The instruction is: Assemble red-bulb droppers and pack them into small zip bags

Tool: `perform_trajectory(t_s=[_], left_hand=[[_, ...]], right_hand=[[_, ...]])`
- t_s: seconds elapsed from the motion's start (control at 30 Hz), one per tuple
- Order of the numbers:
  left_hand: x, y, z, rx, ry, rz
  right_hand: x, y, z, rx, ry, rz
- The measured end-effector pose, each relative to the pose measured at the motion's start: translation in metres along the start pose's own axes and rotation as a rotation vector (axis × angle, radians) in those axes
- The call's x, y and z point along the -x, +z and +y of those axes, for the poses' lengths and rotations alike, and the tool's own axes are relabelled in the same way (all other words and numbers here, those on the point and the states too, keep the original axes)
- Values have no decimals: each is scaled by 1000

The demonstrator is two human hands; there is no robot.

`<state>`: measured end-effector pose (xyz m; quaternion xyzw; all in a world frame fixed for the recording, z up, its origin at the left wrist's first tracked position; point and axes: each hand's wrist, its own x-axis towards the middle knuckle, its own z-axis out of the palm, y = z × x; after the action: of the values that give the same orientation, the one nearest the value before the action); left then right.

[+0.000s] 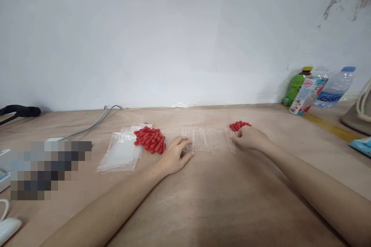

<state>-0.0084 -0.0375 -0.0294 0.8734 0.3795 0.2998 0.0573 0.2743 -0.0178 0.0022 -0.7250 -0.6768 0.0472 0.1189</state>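
A row of clear plastic tubes [210,139] lies side by side across the middle of the brown table [203,200]. My left hand [175,154] rests flat on the left end of the row, fingers stretched out over the tubes. My right hand [249,137] lies at the right end, fingers curled against the last tubes; whether it holds one is hidden. A heap of several small red caps [150,140] sits just left of the row. A smaller group of red caps [240,125] lies beyond my right hand.
Clear plastic bags [121,152] lie left of the red heap. A grey cable [95,123] runs to the wall. Three bottles [313,88] stand at the back right. A white device [8,227] sits at the near left edge.
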Motion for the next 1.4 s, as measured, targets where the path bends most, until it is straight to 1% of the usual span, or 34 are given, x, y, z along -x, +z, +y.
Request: perform_trajectory(t_s=[0.1,0.17,0.27,0.37,0.43,0.5,0.57,0.63,0.67,0.73,0.8,0.87,0.93,1.0,1.07,1.13,1.23,1.33,1.4], left_hand=[[-1,0,0,-3,-3,-3],[-1,0,0,-5,-5,-5],[-1,1,-1,-5,-7,-8],[0,2,-3,-11,-12,-10],[0,3,-2,-23,-8,-12],[0,1,0,-56,0,-14],[-3,-4,3,-132,6,-6],[-9,-14,3,-246,-6,23],[-12,-21,2,-310,-25,41],[-19,-37,-6,-432,-114,60],[-24,-55,-18,-496,-229,6],[-26,-73,-31,-483,-287,-112],[-26,-90,-40,-406,-280,-251],[-24,-104,-44,-296,-250,-394],[-22,-112,-44,-201,-255,-524],[-21,-115,-42,-143,-301,-611],[-21,-110,-40,-119,-363,-659],[-21,-107,-41,-126,-380,-663],[-22,-110,-40,-140,-365,-637]], right_hand=[[3,4,-7,21,57,-78],[3,7,-10,-2,64,-97],[1,12,-12,-22,62,-78],[0,15,-12,-23,58,-21],[1,17,-14,-38,46,72],[4,19,-17,-76,34,232],[10,24,-23,-130,-8,404],[17,31,-29,-179,-125,510],[20,36,-32,-199,-208,533],[26,43,-36,-231,-367,554],[30,49,-39,-254,-478,572],[31,52,-40,-267,-544,592],[32,53,-40,-270,-584,601],[33,53,-40,-269,-599,609],[33,52,-40,-268,-606,610],[33,52,-40,-267,-610,606],[33,51,-40,-260,-605,597],[33,50,-40,-249,-596,574],[33,50,-40,-239,-594,556]])
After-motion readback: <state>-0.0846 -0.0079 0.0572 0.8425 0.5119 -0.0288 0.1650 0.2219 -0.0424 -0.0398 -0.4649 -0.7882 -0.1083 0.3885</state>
